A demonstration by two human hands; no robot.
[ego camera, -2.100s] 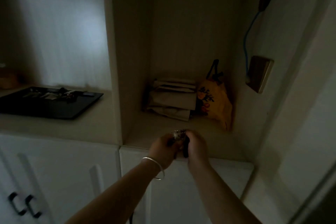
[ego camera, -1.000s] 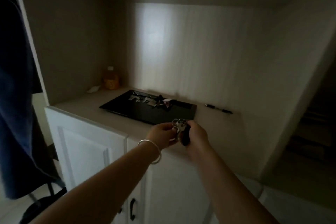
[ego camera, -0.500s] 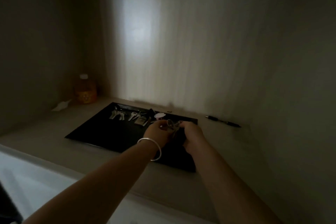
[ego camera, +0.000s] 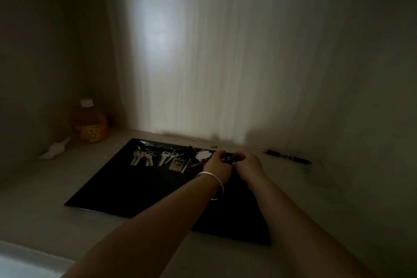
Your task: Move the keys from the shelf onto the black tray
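Note:
A flat black tray [ego camera: 126, 183] lies on the pale counter in dim light. Along its far edge lie several bunches of silver keys [ego camera: 144, 157] and a white tag [ego camera: 203, 155]. My left hand [ego camera: 217, 162], with a silver bangle on the wrist, and my right hand [ego camera: 247, 163] meet low over the tray's far right corner. Both pinch a dark key bunch [ego camera: 230, 158], mostly hidden between the fingers. I cannot tell whether the bunch touches the tray.
An orange bottle [ego camera: 89, 122] with a white cap stands in the back left corner, with a crumpled white scrap [ego camera: 54, 148] beside it. A dark pen [ego camera: 286, 157] lies by the back wall to the right of the tray. Walls close in on three sides.
Both hands carried the key bunch from the right-hand shelf leftwards to the tray, then farther back over its far right corner and lower. The view has closed in on the tray.

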